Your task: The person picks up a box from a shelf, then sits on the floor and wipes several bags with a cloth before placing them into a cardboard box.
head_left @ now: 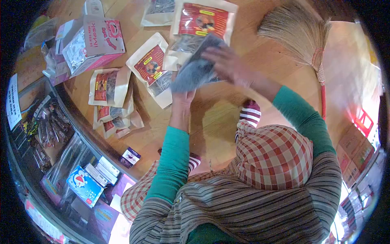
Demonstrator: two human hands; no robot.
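My left hand [185, 96] grips the lower end of a clear-and-cream packet [203, 20] with a red label and dark strips inside. The packet is held up, closer to me than the others; most of my left fingers are hidden. A dark grey cloth [194, 69] lies across its lower part. Blurred by motion, my right hand [227, 65] is on the cloth with its fingers bent over it. Beside my left hand, a similar packet [152, 67] rests on the wooden floor. More such packets [109, 87] lie overlapped to the left.
A straw broom [296, 34] with a red handle lies at the right. An open pink-and-grey mask box [103, 36] stands at upper left. Along the left runs a glass-sided case [83, 130] with packaged goods. A small dark box [130, 157] sits beside it. Another packet [158, 10] lies at the top.
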